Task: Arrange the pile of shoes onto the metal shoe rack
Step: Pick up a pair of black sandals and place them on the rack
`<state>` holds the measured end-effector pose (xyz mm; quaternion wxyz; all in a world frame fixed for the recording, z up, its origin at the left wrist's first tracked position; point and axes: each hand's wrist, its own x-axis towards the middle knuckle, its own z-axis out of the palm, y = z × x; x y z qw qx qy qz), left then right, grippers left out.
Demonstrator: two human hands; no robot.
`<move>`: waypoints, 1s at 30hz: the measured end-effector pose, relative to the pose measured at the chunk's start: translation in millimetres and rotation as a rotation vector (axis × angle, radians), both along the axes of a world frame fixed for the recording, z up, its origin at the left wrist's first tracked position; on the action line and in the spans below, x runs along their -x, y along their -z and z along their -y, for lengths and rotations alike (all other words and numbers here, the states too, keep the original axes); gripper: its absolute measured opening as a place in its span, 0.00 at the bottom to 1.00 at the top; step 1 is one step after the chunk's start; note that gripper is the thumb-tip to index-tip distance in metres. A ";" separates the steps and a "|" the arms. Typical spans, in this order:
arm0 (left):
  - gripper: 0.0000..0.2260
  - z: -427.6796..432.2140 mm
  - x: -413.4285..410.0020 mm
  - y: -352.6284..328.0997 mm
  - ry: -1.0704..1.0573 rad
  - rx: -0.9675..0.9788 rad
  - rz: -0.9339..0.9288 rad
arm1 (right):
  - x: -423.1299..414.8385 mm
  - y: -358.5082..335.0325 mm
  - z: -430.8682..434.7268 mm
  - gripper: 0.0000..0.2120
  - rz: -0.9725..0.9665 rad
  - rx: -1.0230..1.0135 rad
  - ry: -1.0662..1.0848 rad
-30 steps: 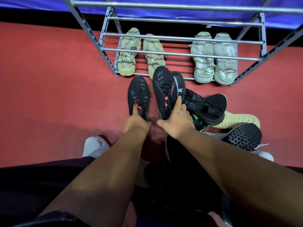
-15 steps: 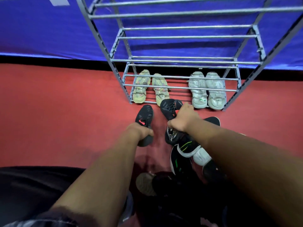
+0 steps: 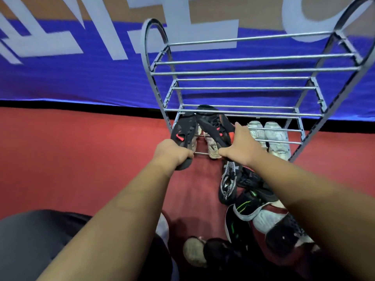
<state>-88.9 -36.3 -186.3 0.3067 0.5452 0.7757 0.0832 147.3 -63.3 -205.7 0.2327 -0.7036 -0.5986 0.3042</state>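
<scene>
Now left grip [image 3: 172, 153] clenches left black shoe [image 3: 183, 130], right grip [image 3: 241, 147] right black shoe [image 3: 212, 122], both by the heel, toes pointing away into the left end of the metal shoe rack [image 3: 253, 71], right toe deeper.

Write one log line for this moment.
left hand: grips black shoe | right hand: grips second black shoe | both near metal rack | pile on floor

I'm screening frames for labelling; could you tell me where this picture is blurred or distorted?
Head view: banner lettering smeared by motion blur; metal shoe rack uprights bowed by wide-angle distortion; left hand and right hand fairly sharp; shoe pile in shadow.
</scene>
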 end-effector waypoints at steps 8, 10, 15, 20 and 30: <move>0.16 -29.7 -11.7 34.0 -0.054 -0.094 0.019 | 21.9 43.3 -17.9 0.34 -0.154 0.006 0.152; 0.18 -43.5 -13.0 44.2 -0.063 -0.089 0.004 | 24.0 56.5 -26.3 0.33 -0.184 -0.015 0.178; 0.29 -83.9 -8.2 80.3 -0.068 -0.117 -0.034 | 25.1 79.9 -53.9 0.30 -0.262 -0.078 0.263; 0.29 -106.2 -19.4 88.6 -0.046 -0.210 0.003 | 25.3 97.3 -78.2 0.34 -0.263 -0.138 0.327; 0.29 -146.7 -28.7 116.6 0.027 -0.247 -0.060 | 42.4 118.0 -122.3 0.46 -0.251 -0.162 0.392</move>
